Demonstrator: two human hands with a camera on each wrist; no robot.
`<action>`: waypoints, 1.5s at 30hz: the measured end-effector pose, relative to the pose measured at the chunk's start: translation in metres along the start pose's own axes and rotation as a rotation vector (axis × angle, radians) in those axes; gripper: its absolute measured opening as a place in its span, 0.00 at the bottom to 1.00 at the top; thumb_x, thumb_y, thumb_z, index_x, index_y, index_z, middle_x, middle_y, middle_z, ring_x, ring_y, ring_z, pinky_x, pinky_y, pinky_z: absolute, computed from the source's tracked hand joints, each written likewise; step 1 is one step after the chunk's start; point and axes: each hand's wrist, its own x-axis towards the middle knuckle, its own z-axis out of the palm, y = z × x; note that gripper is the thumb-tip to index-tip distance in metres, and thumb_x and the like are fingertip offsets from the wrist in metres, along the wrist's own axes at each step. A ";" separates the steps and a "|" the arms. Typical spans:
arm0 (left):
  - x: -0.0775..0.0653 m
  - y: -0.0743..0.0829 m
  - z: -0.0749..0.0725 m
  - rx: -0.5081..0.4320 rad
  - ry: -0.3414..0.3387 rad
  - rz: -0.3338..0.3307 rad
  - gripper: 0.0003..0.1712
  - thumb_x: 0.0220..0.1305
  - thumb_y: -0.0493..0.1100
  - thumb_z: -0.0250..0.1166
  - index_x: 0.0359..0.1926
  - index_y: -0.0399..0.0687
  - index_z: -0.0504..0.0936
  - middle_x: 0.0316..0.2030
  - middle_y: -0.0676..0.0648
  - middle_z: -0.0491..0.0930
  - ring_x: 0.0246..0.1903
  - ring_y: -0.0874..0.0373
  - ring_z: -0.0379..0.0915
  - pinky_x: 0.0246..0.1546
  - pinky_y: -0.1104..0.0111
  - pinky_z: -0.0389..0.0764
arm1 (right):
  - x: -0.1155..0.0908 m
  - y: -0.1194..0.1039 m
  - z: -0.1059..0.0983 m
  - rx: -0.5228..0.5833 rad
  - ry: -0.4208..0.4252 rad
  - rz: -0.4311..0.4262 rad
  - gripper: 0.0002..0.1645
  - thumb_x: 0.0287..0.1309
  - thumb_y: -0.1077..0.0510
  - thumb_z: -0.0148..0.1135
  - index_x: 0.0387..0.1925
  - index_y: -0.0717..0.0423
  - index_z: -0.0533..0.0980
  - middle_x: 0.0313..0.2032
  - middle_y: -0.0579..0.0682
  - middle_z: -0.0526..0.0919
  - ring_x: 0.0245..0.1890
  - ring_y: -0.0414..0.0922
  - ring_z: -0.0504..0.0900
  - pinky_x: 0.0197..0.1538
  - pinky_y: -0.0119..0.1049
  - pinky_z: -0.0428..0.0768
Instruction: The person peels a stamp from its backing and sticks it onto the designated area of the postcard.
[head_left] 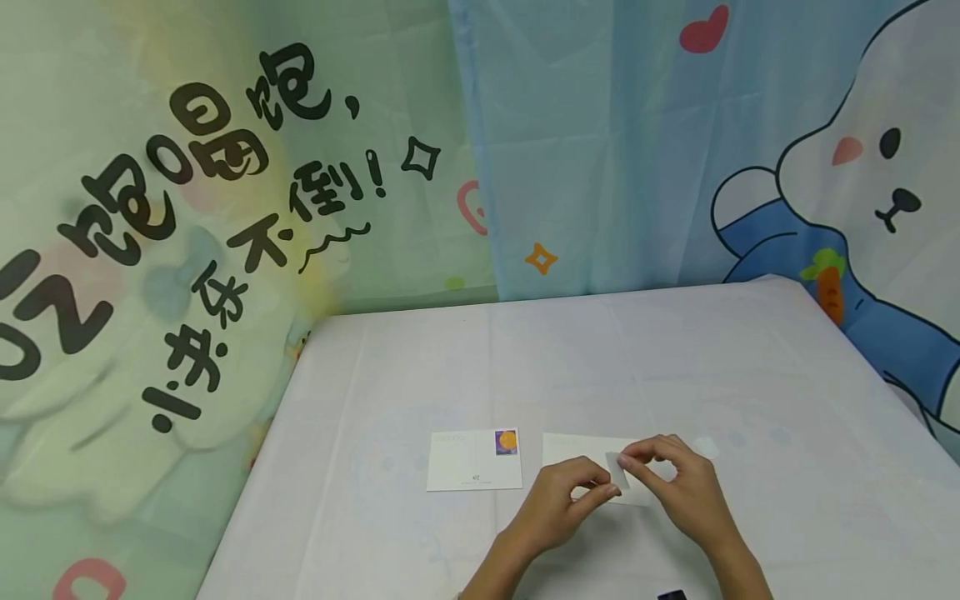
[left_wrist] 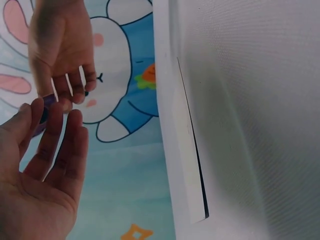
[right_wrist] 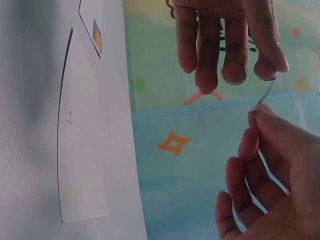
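Note:
Both hands hold a small stamp (head_left: pixel 617 472) between them, over a white postcard (head_left: pixel 573 446) lying on the table. My left hand (head_left: pixel 562 504) pinches its lower edge between thumb and forefinger. Higher up, my right hand (head_left: pixel 678 487) pinches the stamp's right side with thumb and fingertips. A pale grey back faces the head camera, while the left wrist view catches purple on the stamp (left_wrist: pixel 46 111). Seen edge-on in the right wrist view, the stamp (right_wrist: pixel 266 94) bends slightly. The hands and stamp hide part of the postcard.
Left of the hands lies another postcard (head_left: pixel 465 462) with a purple and orange stamp (head_left: pixel 506 442) at its upper right corner. A faint whitish patch (head_left: pixel 706 447) shows beside the right hand. A small black object (head_left: pixel 672 595) is cut off at the bottom edge.

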 end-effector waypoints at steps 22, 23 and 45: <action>0.001 0.000 -0.001 -0.023 -0.035 0.012 0.06 0.62 0.44 0.59 0.32 0.48 0.80 0.29 0.57 0.80 0.31 0.79 0.67 0.33 0.86 0.70 | 0.001 0.005 -0.004 0.245 -0.436 0.163 0.08 0.60 0.55 0.59 0.34 0.55 0.79 0.30 0.43 0.81 0.31 0.40 0.75 0.33 0.36 0.72; 0.001 0.000 -0.001 -0.013 -0.038 0.016 0.06 0.62 0.44 0.59 0.32 0.48 0.80 0.29 0.57 0.80 0.31 0.79 0.67 0.33 0.86 0.70 | 0.001 0.005 -0.004 0.273 -0.462 0.165 0.08 0.61 0.56 0.58 0.35 0.56 0.79 0.31 0.44 0.81 0.32 0.41 0.75 0.34 0.36 0.72; -0.001 0.001 -0.001 -0.020 -0.037 0.003 0.06 0.62 0.44 0.59 0.32 0.48 0.80 0.28 0.58 0.82 0.28 0.79 0.67 0.30 0.86 0.69 | 0.002 0.006 -0.005 0.388 -0.581 0.254 0.14 0.61 0.55 0.57 0.39 0.64 0.77 0.35 0.51 0.81 0.36 0.43 0.78 0.38 0.41 0.73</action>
